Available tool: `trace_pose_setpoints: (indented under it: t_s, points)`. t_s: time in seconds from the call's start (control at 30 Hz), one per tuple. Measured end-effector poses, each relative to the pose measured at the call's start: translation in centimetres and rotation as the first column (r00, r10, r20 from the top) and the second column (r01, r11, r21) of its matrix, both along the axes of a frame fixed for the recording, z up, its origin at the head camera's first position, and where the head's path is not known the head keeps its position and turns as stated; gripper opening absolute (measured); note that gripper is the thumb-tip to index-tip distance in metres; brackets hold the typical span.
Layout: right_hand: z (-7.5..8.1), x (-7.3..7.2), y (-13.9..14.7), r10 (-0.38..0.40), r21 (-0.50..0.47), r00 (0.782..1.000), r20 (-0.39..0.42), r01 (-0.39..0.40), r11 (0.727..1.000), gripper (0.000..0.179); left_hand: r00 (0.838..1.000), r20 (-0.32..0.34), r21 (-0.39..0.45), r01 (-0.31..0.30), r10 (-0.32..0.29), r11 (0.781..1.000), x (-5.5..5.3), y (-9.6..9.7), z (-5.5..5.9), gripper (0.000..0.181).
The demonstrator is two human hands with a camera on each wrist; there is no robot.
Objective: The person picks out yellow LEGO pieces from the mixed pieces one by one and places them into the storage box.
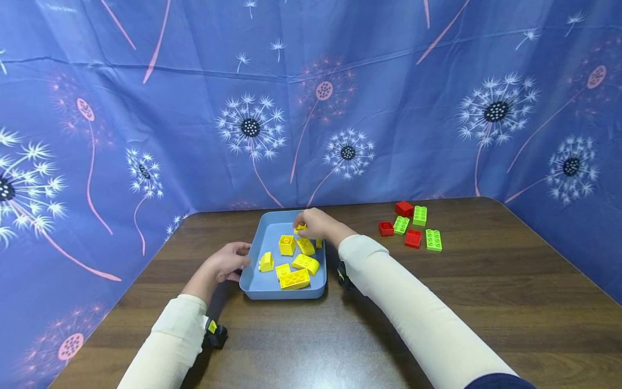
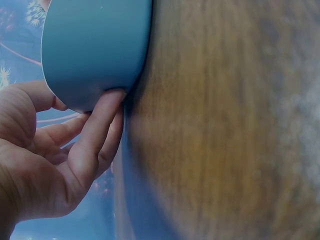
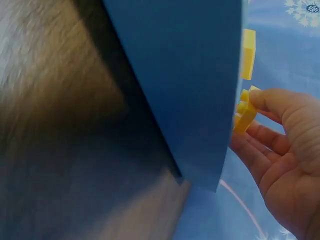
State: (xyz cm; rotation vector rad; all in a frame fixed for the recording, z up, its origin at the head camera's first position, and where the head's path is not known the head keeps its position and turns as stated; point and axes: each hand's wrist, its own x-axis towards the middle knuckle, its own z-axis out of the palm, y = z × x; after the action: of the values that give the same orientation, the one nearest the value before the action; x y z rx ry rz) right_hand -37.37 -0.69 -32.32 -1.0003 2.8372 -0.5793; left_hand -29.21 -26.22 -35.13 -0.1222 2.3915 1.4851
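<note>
A light blue tray (image 1: pixel 273 294) on the table holds several yellow building bricks (image 1: pixel 293 279), some blocky and some with rounded or sloped tops. At the tray's left side, my left hand (image 1: pixel 228 261) grips the wall, its thumb by the rim and its fingers against the outside. My right hand (image 1: pixel 318 224) reaches over the far right part of the tray. Between its thumb and fingertips it pinches a small yellow brick (image 3: pixel 246 112), studs showing in the right wrist view. The inside of the tray is hidden in both wrist views.
Several red bricks (image 1: pixel 413 239) and light green bricks (image 1: pixel 434 240) lie loose on the dark wooden table (image 1: pixel 486 281), right of the tray. Behind the table hangs a blue cloth (image 1: pixel 398 135) with dandelion prints.
</note>
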Motion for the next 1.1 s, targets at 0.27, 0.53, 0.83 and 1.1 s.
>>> trace_pose_setpoints:
  t_s: [0.27, 0.53, 0.83, 1.1]
  points:
    - [-0.5, -0.4, -0.9, -0.094, -0.011, 0.994, 0.060, 0.094, 0.995, 0.022, 1.000, -0.001, -0.001, -0.013, 0.013, 1.000, -0.3, 0.0, -0.3, 0.060]
    - [-0.2, -0.2, -1.4, -0.162, -0.003, 0.983, 0.085, 0.163, 0.987, 0.024, 1.000, -0.012, -0.009, -0.008, 0.008, 1.000, -0.3, -0.1, -0.3, 0.061]
    - [-0.1, -0.3, -1.4, -0.199, -0.007, 0.973, 0.116, 0.201, 0.980, 0.029, 1.000, 0.004, -0.009, -0.016, 0.016, 1.000, -0.2, -0.1, -0.1, 0.060]
    - [0.3, -0.4, -1.3, -0.177, -0.020, 0.979, 0.103, 0.180, 0.984, 0.031, 1.000, 0.003, -0.006, -0.018, 0.018, 1.000, 0.0, 0.0, 0.0, 0.061]
